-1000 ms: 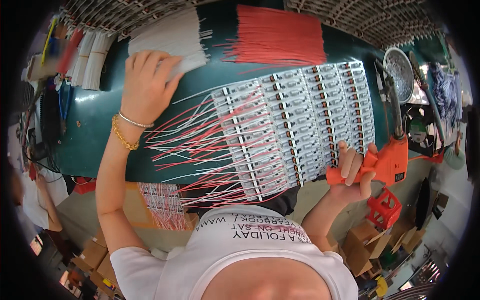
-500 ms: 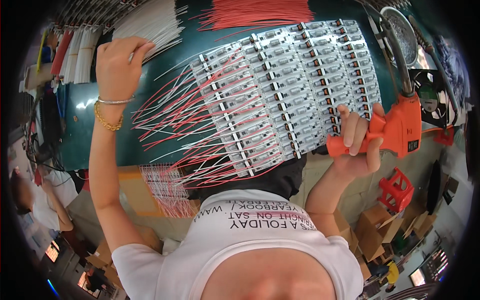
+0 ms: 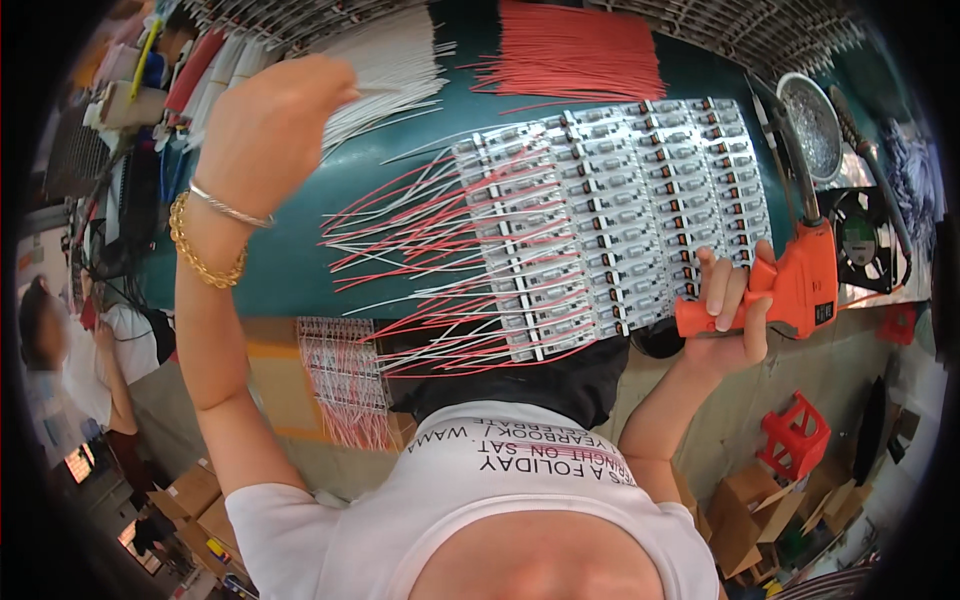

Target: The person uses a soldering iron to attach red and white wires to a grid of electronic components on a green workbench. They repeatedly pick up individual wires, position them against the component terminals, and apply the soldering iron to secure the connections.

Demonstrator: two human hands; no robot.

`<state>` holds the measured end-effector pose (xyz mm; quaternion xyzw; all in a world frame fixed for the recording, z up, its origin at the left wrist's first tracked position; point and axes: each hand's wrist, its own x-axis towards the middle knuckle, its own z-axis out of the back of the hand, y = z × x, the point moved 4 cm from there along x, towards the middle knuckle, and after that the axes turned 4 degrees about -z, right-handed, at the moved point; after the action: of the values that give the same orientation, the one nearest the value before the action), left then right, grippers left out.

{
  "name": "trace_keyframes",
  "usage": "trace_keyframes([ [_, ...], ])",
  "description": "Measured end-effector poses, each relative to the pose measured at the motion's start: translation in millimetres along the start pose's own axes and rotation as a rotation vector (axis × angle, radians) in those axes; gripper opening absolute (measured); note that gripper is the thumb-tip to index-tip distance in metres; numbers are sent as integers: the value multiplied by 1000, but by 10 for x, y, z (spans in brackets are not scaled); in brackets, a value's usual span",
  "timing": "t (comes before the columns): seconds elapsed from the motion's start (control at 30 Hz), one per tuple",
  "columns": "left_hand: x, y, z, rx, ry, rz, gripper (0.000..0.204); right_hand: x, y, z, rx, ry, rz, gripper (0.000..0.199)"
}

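My left hand point(image 3: 270, 125) is raised over the far left of the table with its fingers pinched. A thin white wire point(image 3: 378, 91) sticks out past the fingertips, in front of a bundle of white wires point(image 3: 400, 60). My right hand point(image 3: 728, 315) grips the handle of an orange soldering gun point(image 3: 810, 275) at the right edge of the boards. Between the hands lies a panel of small circuit boards point(image 3: 610, 220) in rows. Red and white wires point(image 3: 420, 230) fan out leftward from its left-hand column.
Red wires point(image 3: 580, 50) lie in a sheet at the back. A round metal dish point(image 3: 808, 125) and a black fan point(image 3: 862, 240) stand at the right. Below the table are wired boards point(image 3: 345, 365), a red stool point(image 3: 795, 437) and cardboard boxes point(image 3: 752, 500). Another person point(image 3: 85, 350) is far left.
The view has shifted, so the table contents sit further right and lower. My left hand has turned, and a white wire now shows at its fingertips. My right hand keeps hold of the soldering gun.
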<state>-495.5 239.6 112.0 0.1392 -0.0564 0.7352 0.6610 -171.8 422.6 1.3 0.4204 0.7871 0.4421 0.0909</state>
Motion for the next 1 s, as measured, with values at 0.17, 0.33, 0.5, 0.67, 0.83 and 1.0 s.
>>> trace_keyframes([
  [0.17, -28, -262, -383, 332, 416, -190, 5, -7, -36, -4, 42, -2, -14, 51],
  [0.33, 138, -247, -134, -14, 176, 53, 11, -53, 163, -46, 53, 13, -53, 59],
  [0.5, 455, -744, -449, -695, 117, 236, 9, -172, 498, -147, -325, -65, -16, 69],
  [0.67, 865, -856, -861, -861, -93, 200, 13, -290, 405, -202, -682, -338, -5, 80],
  [0.83, 1005, -875, -1147, -895, -19, 263, 15, -392, 272, -159, -725, -527, -121, 85],
  [1.0, 989, -864, -1191, -953, -36, 250, 11, -239, 207, -283, -749, -475, -249, 87],
])
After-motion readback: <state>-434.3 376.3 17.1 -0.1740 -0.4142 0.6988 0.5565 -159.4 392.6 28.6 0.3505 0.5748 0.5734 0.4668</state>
